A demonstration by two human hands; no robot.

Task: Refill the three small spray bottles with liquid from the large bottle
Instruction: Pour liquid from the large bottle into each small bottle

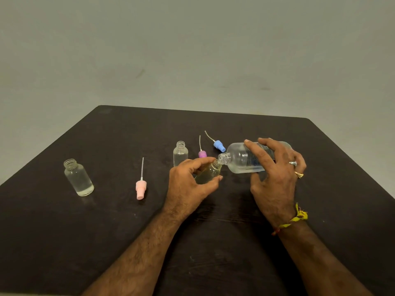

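My right hand (275, 178) grips the large clear bottle (239, 158), tipped on its side with its open neck pointing left. My left hand (188, 184) holds a small clear bottle (208, 173) tilted, its mouth touching the large bottle's neck. A second small bottle (180, 153) stands open just behind my left hand. A third small bottle (78, 178) stands open at the far left with a little liquid in its bottom.
Three spray tops with dip tubes lie on the dark table (235, 242): a pink one (141, 186) left of my left hand, a purple one (202, 153) and a blue one (219, 145) behind the bottles. A grey wall rises behind the table.
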